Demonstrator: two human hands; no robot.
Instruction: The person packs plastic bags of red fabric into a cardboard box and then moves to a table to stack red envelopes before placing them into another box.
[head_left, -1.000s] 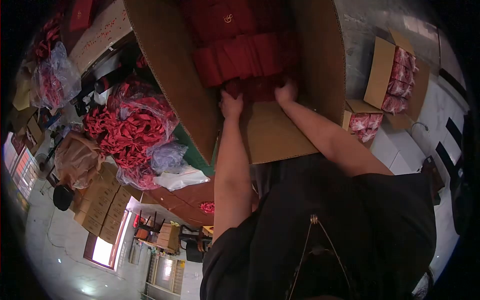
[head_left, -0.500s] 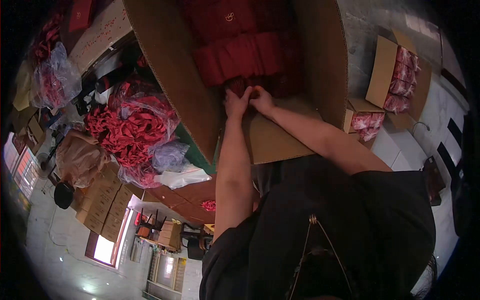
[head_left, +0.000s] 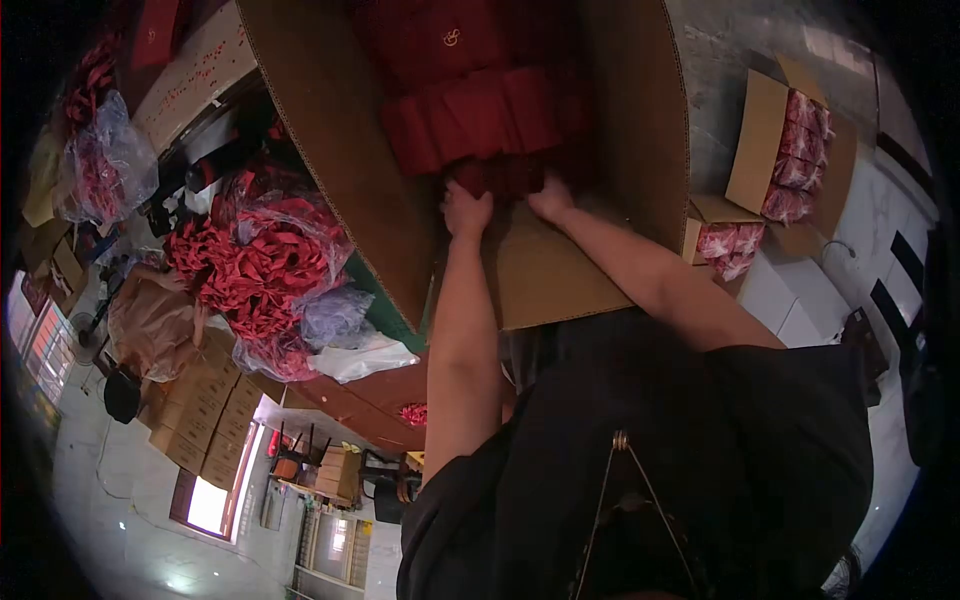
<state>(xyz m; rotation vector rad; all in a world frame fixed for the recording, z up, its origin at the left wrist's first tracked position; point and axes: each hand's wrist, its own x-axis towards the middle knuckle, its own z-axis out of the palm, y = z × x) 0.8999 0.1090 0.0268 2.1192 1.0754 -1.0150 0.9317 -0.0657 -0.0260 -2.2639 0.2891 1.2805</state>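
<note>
Red bundle [head_left: 500,176]: lies low in the open cardboard carton [head_left: 340,150], its long axis running across the carton, under a row of red folded pieces [head_left: 480,118] set side by side. Left hand [head_left: 466,212] and right hand [head_left: 551,198] are both closed on its near edge, fingertips hidden. The carton stands on a green surface [head_left: 388,303]. Bags of red ribbon [head_left: 265,265] lie beside it. Smaller cartons [head_left: 760,140] of wrapped red packs stand on the grey floor [head_left: 720,60].

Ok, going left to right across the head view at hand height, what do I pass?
Clear bag of red pieces, large bag of red ribbons, big cardboard box's left wall, left hand, right hand, open carton of wrapped red packs.
</note>
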